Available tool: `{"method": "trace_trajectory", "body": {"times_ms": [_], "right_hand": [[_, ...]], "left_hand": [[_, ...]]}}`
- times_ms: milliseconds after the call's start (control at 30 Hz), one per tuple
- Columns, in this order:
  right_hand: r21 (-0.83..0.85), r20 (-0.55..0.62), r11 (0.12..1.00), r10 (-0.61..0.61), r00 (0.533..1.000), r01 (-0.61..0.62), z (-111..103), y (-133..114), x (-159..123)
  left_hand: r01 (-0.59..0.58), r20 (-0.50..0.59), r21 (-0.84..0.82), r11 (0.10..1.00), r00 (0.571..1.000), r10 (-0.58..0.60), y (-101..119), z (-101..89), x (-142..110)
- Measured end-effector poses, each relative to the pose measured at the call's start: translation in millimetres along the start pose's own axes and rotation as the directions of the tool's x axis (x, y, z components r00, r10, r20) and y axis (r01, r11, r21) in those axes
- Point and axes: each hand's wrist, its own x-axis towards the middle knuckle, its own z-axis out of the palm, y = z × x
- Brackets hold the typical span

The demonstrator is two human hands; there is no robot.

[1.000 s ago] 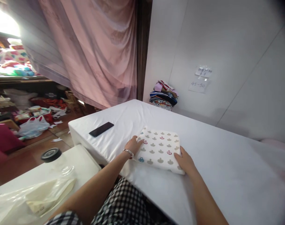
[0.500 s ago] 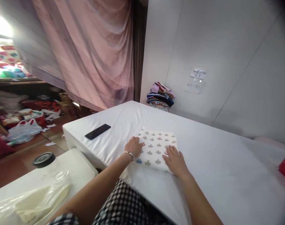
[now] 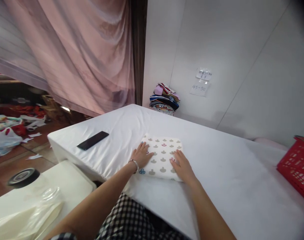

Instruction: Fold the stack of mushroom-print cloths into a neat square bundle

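Note:
A folded white cloth point(image 3: 163, 161) with grey, blue and red printed motifs lies flat on the white-covered table point(image 3: 224, 170). My left hand point(image 3: 141, 156) rests on its left side, fingers spread and pointing away from me. On the opposite side, my right hand point(image 3: 183, 166) presses down with its fingers stretched out and the thumb apart. Neither hand grips the cloth. Whether the cloth is one piece or several layers cannot be made out from above.
Left of the cloth lies a black phone point(image 3: 93, 140). A red basket point(image 3: 298, 166) stands at the right edge. Folded clothes point(image 3: 164, 99) are stacked by the wall. A lower white surface point(image 3: 74, 180) at left carries a clear plastic bag point(image 3: 29, 216) and a black-lidded container point(image 3: 23, 177).
The view has turned right, bringing more of the red basket into sight. My left hand's fingers have spread out flatter on the cloth. My right hand stays on the right side.

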Motion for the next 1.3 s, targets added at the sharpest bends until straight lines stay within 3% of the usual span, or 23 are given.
{"method": "trace_trajectory", "body": {"times_ms": [133, 267, 333, 533, 767, 967, 1167, 1300], "right_hand": [[0.182, -0.126, 0.965, 0.211, 0.969, -0.187, 1, 14, 4], [0.346, -0.086, 0.872, 0.397, 0.914, -0.346, -3, 25, 8], [0.367, -0.062, 0.848, 0.433, 0.899, -0.383, -4, 27, 9], [0.290, -0.065, 0.865, 0.445, 0.893, -0.410, -4, 30, 7], [0.153, 0.045, 0.866, 0.476, 0.878, -0.477, -14, 35, 38], [0.033, 0.001, 0.886, 0.463, 0.886, -0.463, -15, 26, 75], [-0.062, -0.070, 0.879, 0.469, 0.880, -0.473, -1, 25, 75], [-0.093, -0.045, 0.879, 0.466, 0.883, -0.468, -1, 26, 73]], "left_hand": [[0.029, 0.035, -0.020, 0.999, 0.999, -0.028, 6, -13.0, 5], [-0.023, -0.066, 0.029, 0.999, 0.998, 0.025, 9, -14.2, 15], [-0.048, -0.054, 0.042, 0.998, 0.997, 0.050, 7, -6.9, 19], [-0.063, -0.029, 0.045, 0.997, 0.998, 0.064, 1, 12.4, 22], [-0.059, -0.003, 0.034, 0.998, 0.998, 0.060, 4, 9.4, 20], [-0.057, 0.014, 0.000, 0.998, 0.998, 0.057, 5, 7.0, 17], [-0.068, 0.025, -0.017, 0.998, 0.997, 0.068, 4, 7.6, 17], [-0.066, 0.034, -0.001, 0.998, 0.997, 0.066, 4, 7.4, 16]]}}
